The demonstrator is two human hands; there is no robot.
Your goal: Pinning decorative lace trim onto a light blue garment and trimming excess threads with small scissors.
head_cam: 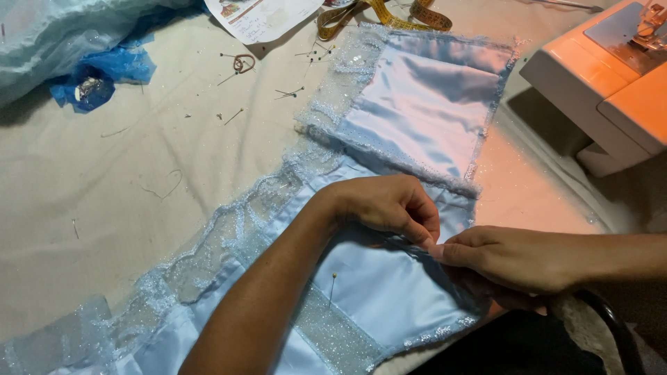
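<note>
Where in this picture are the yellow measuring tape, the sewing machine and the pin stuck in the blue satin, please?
yellow measuring tape (379, 12), head view, on its folded middle stretch.
sewing machine (611, 83), head view, on its orange-white base.
pin (333, 290), head view, on its shaft, upright in the blue satin (431, 104).

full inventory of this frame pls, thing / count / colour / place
satin panel: one long piece, pale blue, runs from top centre to bottom left
lace trim: edging on the panel, glittery pale blue, along its left side
pin in fabric: one, light head, stuck in the panel at bottom centre
loose pins: several, silvery, scattered on the table above the panel
table cover: one, cream, under everything
tape measure: one, yellow, top centre
paper sheet: one, white, top centre-left
bunched fabric: one heap, light blue, top left
sewing machine: one, white and orange, top right
left hand: pinching the panel edge
right hand: pinching the same spot, fingertips meeting the left
</note>
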